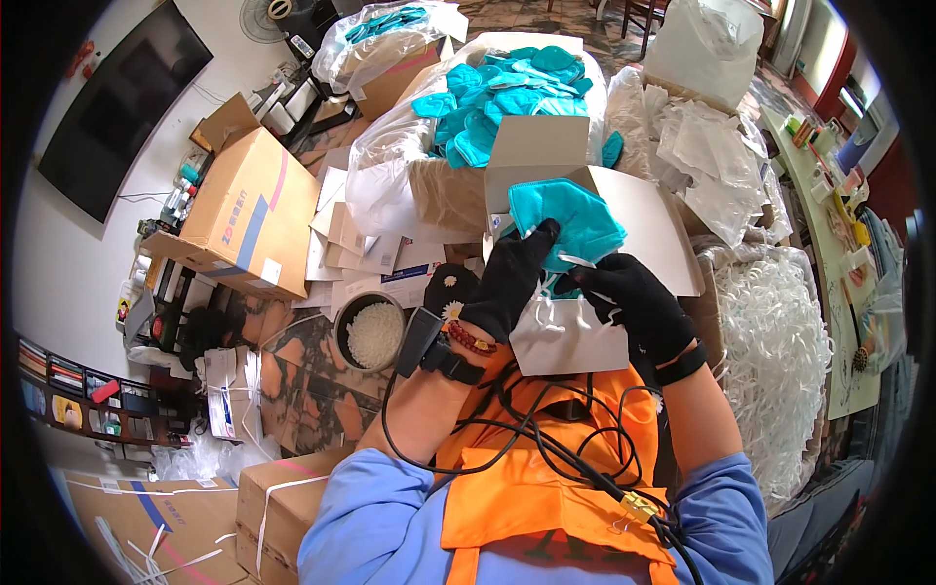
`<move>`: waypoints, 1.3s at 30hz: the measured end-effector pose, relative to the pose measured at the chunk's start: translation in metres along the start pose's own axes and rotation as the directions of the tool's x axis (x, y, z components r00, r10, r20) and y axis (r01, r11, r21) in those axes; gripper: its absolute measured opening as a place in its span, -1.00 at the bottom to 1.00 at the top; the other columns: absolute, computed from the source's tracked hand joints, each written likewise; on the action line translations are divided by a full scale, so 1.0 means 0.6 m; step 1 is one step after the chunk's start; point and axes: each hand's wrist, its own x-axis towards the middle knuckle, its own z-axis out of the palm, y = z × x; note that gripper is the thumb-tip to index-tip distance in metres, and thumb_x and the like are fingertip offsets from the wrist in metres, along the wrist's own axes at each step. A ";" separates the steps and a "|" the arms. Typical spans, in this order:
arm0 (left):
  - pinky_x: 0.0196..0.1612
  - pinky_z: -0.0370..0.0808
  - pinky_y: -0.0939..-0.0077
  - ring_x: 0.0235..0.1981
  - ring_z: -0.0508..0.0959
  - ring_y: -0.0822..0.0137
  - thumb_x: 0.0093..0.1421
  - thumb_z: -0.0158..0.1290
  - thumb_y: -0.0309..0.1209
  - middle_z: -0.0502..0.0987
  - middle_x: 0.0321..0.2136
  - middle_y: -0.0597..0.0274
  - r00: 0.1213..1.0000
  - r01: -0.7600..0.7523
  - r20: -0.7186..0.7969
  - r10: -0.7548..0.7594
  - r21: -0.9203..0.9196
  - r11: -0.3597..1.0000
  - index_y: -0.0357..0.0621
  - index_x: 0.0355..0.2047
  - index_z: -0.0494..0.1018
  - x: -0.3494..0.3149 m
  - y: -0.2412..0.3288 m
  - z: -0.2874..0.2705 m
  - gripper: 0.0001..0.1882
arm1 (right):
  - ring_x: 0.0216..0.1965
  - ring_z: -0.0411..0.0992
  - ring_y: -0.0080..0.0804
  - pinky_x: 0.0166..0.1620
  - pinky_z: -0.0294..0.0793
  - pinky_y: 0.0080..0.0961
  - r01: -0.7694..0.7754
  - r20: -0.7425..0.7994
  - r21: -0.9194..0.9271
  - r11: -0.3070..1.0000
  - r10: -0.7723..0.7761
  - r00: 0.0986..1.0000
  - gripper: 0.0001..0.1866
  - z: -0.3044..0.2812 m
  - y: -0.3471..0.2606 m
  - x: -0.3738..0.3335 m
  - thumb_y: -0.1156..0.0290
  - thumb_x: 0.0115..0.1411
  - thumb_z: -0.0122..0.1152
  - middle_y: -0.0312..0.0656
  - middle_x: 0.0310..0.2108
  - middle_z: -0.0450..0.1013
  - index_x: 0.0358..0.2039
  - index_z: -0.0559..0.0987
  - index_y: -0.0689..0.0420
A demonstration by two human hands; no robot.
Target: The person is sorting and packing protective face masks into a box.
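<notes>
A teal face mask [577, 216] is held up over an open white cardboard box [570, 346] at my lap. My left hand [509, 281], in a black glove, pinches the mask's left edge between thumb and fingers. On the other side my right hand [642, 304], also gloved in black, is closed at the mask's lower right edge on a white ear loop [578, 261]. More teal material shows just under the mask, partly hidden by my hands. White loops hang over the box's near flap.
Beyond the box stands a plastic-lined carton [429, 190] heaped with teal masks [517, 93]. To the right is a carton of white elastic loops [770, 351]. A bowl of white pellets [375, 333] sits at left, near a brown carton [249, 210]. Black cables [526, 429] cross my orange apron.
</notes>
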 end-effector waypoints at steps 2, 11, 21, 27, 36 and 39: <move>-0.19 0.43 0.38 -0.30 0.51 0.33 0.31 -0.05 -0.27 0.53 -0.36 0.10 0.988 0.132 0.126 -0.092 -0.354 0.926 -0.21 -0.09 0.48 -0.006 0.003 0.002 -0.70 | -0.65 0.17 -0.72 -0.57 0.11 -0.70 -0.005 0.058 0.070 0.998 0.001 0.998 -0.79 -0.001 0.002 -0.009 0.25 0.18 0.21 -0.45 -0.64 0.27 -0.34 0.60 0.15; -0.06 0.43 0.53 -0.13 0.47 0.51 0.37 -0.13 -0.33 0.50 -0.19 0.30 0.976 0.185 0.184 -0.120 -0.388 0.903 -0.22 0.04 0.42 -0.039 -0.005 0.019 -0.66 | -0.64 0.28 -0.58 -0.55 0.25 -0.63 -0.024 -0.008 0.633 0.774 0.037 0.999 -0.76 0.020 0.025 -0.036 0.22 0.31 -0.01 -0.38 -0.65 0.32 -0.42 0.47 0.08; -0.52 0.31 0.63 -0.55 0.40 0.54 0.25 0.06 -0.18 0.42 -0.53 0.48 0.920 0.344 0.097 -0.381 -0.668 0.660 -0.06 -0.33 0.42 -0.100 0.072 0.078 -0.77 | -0.57 0.28 -0.59 -0.47 0.33 -0.59 0.420 -0.526 -0.519 0.745 -0.665 0.530 -0.85 -0.275 0.049 -0.027 0.44 0.33 -0.12 -0.43 -0.60 0.24 -0.43 0.32 0.06; -0.39 0.41 0.69 -0.47 0.45 0.52 0.21 0.10 -0.17 0.50 -0.43 0.36 0.813 0.557 0.582 -0.014 -0.784 -0.275 0.01 -0.27 0.47 -0.069 0.049 0.066 -0.79 | -0.20 0.44 -0.47 -0.08 0.43 -0.52 0.256 -0.226 0.603 0.756 -0.146 0.963 -0.71 -0.071 0.043 -0.050 0.25 0.32 -0.05 -0.30 -0.21 0.46 -0.03 0.44 0.11; -0.14 0.49 0.51 -0.18 0.51 0.35 0.30 -0.03 -0.18 0.45 -0.10 0.19 0.817 0.576 0.560 0.137 -0.797 -0.179 -0.12 0.09 0.29 -0.076 0.018 0.087 -0.57 | -0.24 0.43 -0.50 -0.16 0.44 -0.57 0.417 -0.214 0.271 0.868 -0.368 0.905 -0.69 0.000 0.047 -0.032 0.28 0.23 0.13 -0.23 -0.23 0.45 -0.07 0.43 0.15; -0.08 0.49 0.56 -0.16 0.52 0.40 0.32 -0.07 -0.36 0.43 -0.03 0.19 0.823 0.567 0.555 -0.120 -0.796 0.211 -0.15 0.20 0.22 -0.072 0.028 0.058 -0.55 | -0.48 0.32 -0.64 -0.43 0.30 -0.65 0.277 -0.323 0.378 0.884 -0.154 0.934 -0.79 -0.011 0.023 -0.018 0.28 0.16 0.22 -0.37 -0.46 0.39 -0.26 0.48 0.09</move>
